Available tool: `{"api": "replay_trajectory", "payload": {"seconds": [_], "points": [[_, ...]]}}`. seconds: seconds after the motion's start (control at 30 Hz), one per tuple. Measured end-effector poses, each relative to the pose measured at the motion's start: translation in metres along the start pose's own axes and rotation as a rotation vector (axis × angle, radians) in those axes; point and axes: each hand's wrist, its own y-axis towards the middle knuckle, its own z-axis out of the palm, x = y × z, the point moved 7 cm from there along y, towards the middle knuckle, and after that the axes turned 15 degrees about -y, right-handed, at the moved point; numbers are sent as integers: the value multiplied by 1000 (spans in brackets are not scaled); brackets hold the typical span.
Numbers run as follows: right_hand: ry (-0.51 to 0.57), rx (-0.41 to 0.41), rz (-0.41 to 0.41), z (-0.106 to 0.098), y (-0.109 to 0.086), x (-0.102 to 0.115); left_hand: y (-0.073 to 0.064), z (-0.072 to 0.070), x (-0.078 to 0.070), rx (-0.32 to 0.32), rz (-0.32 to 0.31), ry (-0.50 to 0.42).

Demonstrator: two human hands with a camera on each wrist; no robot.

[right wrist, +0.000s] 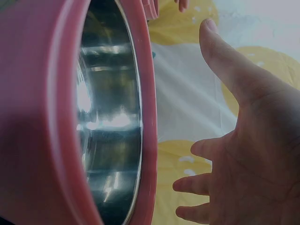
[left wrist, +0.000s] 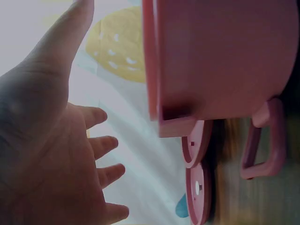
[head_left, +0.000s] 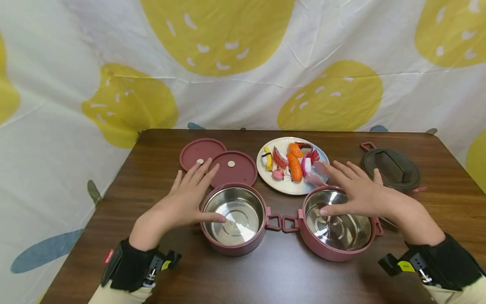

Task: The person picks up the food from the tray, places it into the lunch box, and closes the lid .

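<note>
Two pink pots with shiny steel insides stand side by side on the brown table. My left hand (head_left: 186, 200) hovers with spread fingers over the left edge of the left pot (head_left: 236, 249), its thumb reaching across the opening. Over the right pot (head_left: 328, 251), my right hand (head_left: 360, 196) is spread the same way, thumb above the steel interior. Both palms are bare in the wrist views, the left hand (left wrist: 51, 150) beside the pot wall (left wrist: 225, 61) and the right hand (right wrist: 253, 136) apart from the pot rim (right wrist: 149, 117). The pots' side handles (head_left: 274, 222) nearly meet.
Behind the left pot lie two dark pink lids (head_left: 235, 169), partly overlapping. A white plate (head_left: 271, 181) behind the pots bears toy food and a pink spoon-like utensil (head_left: 316, 180). At the right sits a dark pan (head_left: 392, 169) with pink handles. A patterned cloth (head_left: 235, 101) hangs behind the table.
</note>
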Motion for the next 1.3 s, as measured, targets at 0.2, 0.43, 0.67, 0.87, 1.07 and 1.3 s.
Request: {"api": "replay_trajectory", "payload": {"seconds": [0.2,0.43,0.67,0.87,1.07,1.3], "points": [[4,6,5,0,0,-2,-10,9,0,20,38,-59],[-5,5,8,-1,0,-6,-19,20,-2,69,91,-240],[-11,-14,10,1,-1,-12,-23,26,-4,89,98,-331],[5,-24,6,1,-3,-19,-23,28,-4,72,92,-333],[40,-37,16,1,-3,-31,-24,29,-2,52,82,-341],[103,-105,19,0,-2,-48,-27,28,0,37,65,-332]]}}
